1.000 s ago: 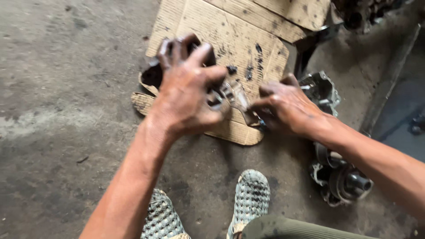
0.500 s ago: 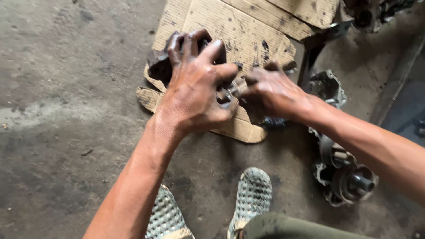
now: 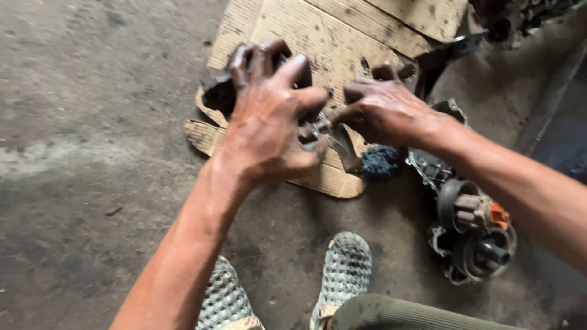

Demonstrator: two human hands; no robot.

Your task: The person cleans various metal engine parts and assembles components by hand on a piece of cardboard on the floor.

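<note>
Bare concrete floor on the left, stained and dusty. Left hand, greasy, fingers spread wide and curled over a dark metal part; its grip is closed around that part, which it holds just above the flattened cardboard sheet. Between the two hands, a small shiny metal piece shows; thumb of left hand presses near it. Cannot tell exactly how it joins the dark part. Right hand comes in from the right, fingertips pinched narrow toward that shiny piece, touching or nearly so; what it holds, if anything, cannot be told. Just below right hand, a blue fuzzy rag lies at the cardboard's edge. Further right on the floor, a greasy engine assembly with an orange bit on top. Bottom of view: two woven grey sandals, olive trouser leg.
</note>
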